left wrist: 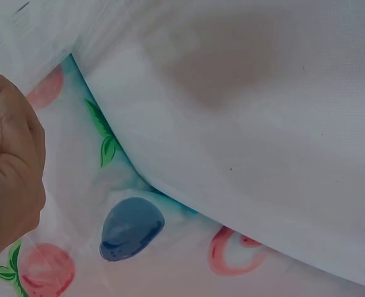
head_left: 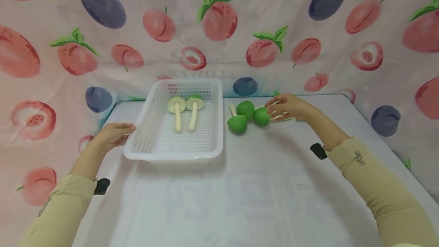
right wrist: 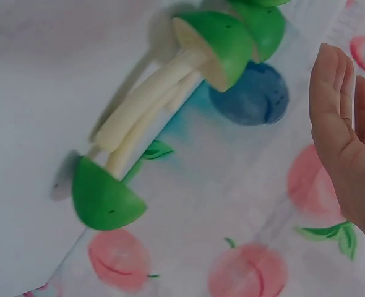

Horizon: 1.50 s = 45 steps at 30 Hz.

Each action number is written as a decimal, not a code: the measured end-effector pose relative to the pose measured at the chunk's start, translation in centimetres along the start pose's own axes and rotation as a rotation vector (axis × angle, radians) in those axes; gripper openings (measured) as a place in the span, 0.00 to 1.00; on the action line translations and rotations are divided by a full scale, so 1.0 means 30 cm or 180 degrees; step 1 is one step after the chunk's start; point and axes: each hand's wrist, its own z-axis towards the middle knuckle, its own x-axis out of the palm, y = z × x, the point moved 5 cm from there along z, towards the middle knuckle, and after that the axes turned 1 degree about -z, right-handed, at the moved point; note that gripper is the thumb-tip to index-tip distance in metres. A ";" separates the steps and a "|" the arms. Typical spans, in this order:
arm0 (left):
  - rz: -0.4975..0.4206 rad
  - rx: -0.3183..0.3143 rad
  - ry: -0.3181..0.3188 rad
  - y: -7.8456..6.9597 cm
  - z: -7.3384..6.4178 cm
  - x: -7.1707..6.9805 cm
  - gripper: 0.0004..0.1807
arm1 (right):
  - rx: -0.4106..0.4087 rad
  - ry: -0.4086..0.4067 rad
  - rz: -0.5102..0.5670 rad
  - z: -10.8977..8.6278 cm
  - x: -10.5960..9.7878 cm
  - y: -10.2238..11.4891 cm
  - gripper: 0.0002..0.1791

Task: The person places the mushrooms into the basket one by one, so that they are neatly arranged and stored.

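Note:
My left hand [head_left: 114, 134] is at the left side of a white plastic basket [head_left: 216, 144], its fingertips touching the rim. Inside the basket lie two toy mushrooms with green caps and cream stems, a left one [head_left: 177, 119] and a right one [head_left: 194, 115]. To the basket's right, several more green-capped mushrooms [head_left: 237, 124] lie in a cluster. My right hand [head_left: 288, 106] hovers over the right end of that cluster, fingers spread and slightly bent, fingertips close to one green cap [head_left: 261, 116]. The right wrist view shows stems [right wrist: 154, 93] side by side, with another green cap [right wrist: 105, 195] at the opposite end.
A white-covered table [head_left: 240, 201] carries the basket and the mushrooms. Behind it hangs a fruit-print cloth [head_left: 233, 56], close to the table's back edge. Black wrist pieces [head_left: 102, 186] show at both sleeve cuffs.

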 end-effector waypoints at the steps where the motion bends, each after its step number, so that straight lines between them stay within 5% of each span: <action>1: -0.0024 0.0009 -0.0010 0.001 -0.002 -0.001 0.27 | 0.0029 -0.0005 -0.0006 -0.001 -0.005 -0.014 0.25; 5: -0.0081 0.0065 -0.0049 0.003 -0.007 -0.001 0.21 | -0.0031 -0.0078 -0.0097 0.006 -0.028 -0.062 0.23; 11: 0.0029 0.0089 -0.0069 -0.004 -0.007 0.004 0.32 | -0.0241 -0.0375 -0.0237 0.026 -0.068 -0.129 0.20; 22: 0.0128 -0.0014 -0.0020 -0.006 -0.003 -0.012 0.33 | -0.0664 -0.0792 -0.1345 0.078 -0.098 -0.182 0.15; 28: 0.0060 -0.0067 0.0029 -0.002 0.000 -0.007 0.36 | -0.0917 -0.0836 -0.1621 0.108 -0.091 -0.205 0.14; 45: -0.0221 -0.0128 0.0119 0.014 0.014 -0.002 0.40 | -0.0922 -0.0800 -0.1877 0.181 -0.040 -0.237 0.15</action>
